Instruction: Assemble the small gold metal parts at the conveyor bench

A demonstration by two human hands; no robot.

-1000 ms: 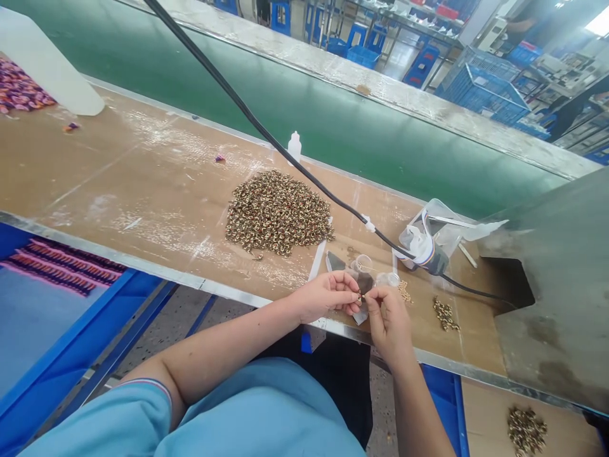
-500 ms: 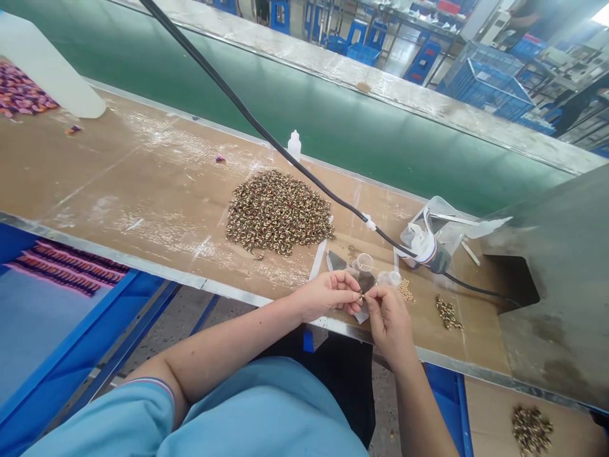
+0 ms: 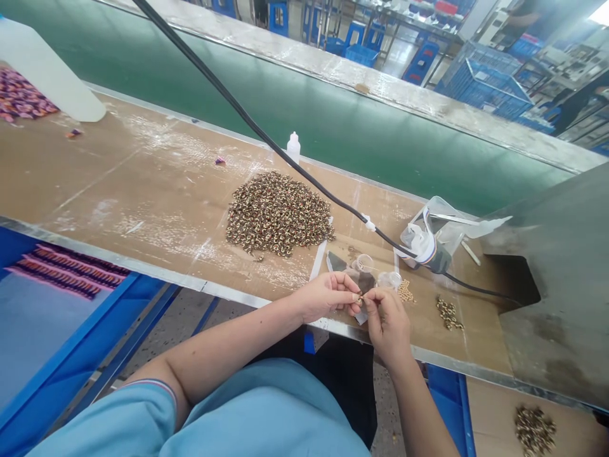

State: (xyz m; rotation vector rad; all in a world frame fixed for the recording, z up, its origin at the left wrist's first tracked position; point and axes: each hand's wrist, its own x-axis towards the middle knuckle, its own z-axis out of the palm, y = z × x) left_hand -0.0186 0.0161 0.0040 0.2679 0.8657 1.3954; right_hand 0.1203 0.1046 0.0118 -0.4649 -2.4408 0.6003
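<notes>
My left hand [image 3: 330,297] pinches a small curled brown-and-cream piece [image 3: 360,299] between thumb and fingers, over the table's front edge. Close against it, my right hand [image 3: 387,317] is closed with its fingertips on the same piece; whether they hold something else too small to see, I cannot tell. Just behind the hands lie a dark grey cloth or pad [image 3: 365,280], a clear round cup [image 3: 364,263] and a second clear cup [image 3: 389,280]. Small tan beads [image 3: 405,291] are scattered to the right. A large heap of similar curled pieces [image 3: 280,214] sits to the left.
A black cable [image 3: 247,117] crosses above the table. Right of my hands are a small pile of pieces [image 3: 448,313], a clear plastic box [image 3: 440,219] and a metal housing [image 3: 556,285]. A small white bottle [image 3: 294,147] stands behind the heap. A white jug [image 3: 71,89] lies far left.
Both hands stay together at the small piece. My right hand has shifted very slightly left, its fingertips still against the piece; little else differs.
</notes>
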